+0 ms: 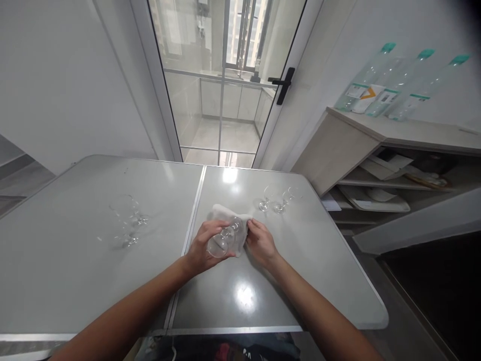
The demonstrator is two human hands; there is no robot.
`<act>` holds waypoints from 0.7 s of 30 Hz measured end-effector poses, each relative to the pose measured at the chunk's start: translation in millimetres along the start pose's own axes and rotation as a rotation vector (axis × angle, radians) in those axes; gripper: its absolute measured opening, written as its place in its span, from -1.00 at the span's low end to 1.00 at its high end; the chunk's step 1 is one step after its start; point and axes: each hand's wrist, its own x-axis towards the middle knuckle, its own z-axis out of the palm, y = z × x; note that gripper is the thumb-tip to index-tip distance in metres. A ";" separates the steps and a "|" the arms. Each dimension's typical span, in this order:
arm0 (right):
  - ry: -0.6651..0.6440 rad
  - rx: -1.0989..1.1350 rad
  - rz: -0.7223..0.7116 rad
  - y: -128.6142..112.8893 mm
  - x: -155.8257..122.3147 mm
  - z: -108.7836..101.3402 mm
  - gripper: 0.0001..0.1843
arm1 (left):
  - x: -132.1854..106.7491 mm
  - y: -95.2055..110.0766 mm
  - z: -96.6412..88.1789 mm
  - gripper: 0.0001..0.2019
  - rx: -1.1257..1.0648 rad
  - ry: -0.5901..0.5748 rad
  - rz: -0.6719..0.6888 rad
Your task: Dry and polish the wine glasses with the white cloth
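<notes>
My left hand (206, 245) is closed around a clear stemmed glass (218, 245), tilted with one round end toward me. A white cloth (222, 212) lies behind and against the far part of the glass. At the cloth's right edge, the fingers of my right hand (262, 242) pinch it near the glass. Two clear stemmed glasses stand on the table to the right, one of them this glass (264, 205) and the other this glass (280, 207). On the left half are more clear glasses (130, 241), hard to make out against the grey surface.
The grey folding table (158, 291) has a metal seam down its middle. A glass door (240, 120) with a black handle (284, 85) is behind it. Right of the table is a wooden shelf unit (349, 135) holding papers and trays, with several clear plastic bottles (383, 98) on top.
</notes>
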 end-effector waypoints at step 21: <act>-0.108 -0.035 0.007 5.6 -1.1 1.4 -0.61 | -1.9 -3.3 -0.6 -0.18 -0.010 -0.047 -0.105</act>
